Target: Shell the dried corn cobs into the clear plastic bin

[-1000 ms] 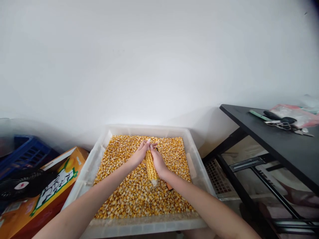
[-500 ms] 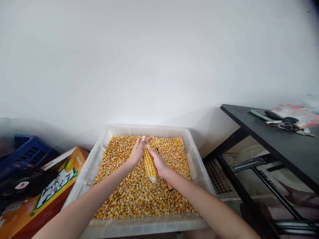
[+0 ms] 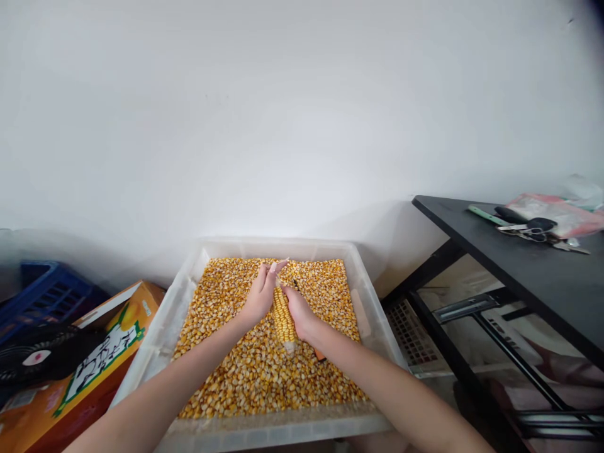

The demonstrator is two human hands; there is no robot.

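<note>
Plain pale wall (image 3: pixel 283 126), filling the far side of the room. At centre, a translucent plastic tub (image 3: pixel 274 433) stands before it, bearing a broad bed of loose yellow maize kernels (image 3: pixel 245 380). Right: a dark tabletop (image 3: pixel 557 283) on black metal legs. Left: an orange carton (image 3: pixel 106 406) printed with yellow fruit and a white panel (image 3: pixel 99 362) of large dark characters, slanted and too indistinct to read with certainty; beyond it, a blue slatted crate (image 3: pixel 56 292), and on its near side a black fan (image 3: pixel 28 355) with a pale centre. On the tabletop's far right part, a clear bag with pinkish-red edging (image 3: pixel 552 211) lies beside a cluster of dark-handled metal tools (image 3: pixel 531 231) and a slim green item (image 3: pixel 488 215). The left hand (image 3: pixel 259 296) lies along the left of the corn cob (image 3: pixel 284 321), fingers extended over its far end; whether they pinch it cannot be told. The right hand (image 3: pixel 299 314) grips the cob's right side, thumb toward the far end, other fingers largely hidden. The cob, kernels on its visible face, is held at the tub's middle, pale butt nearest the viewer. Smallest: an orange object (image 3: pixel 319 355), partly hidden by the right wrist
</note>
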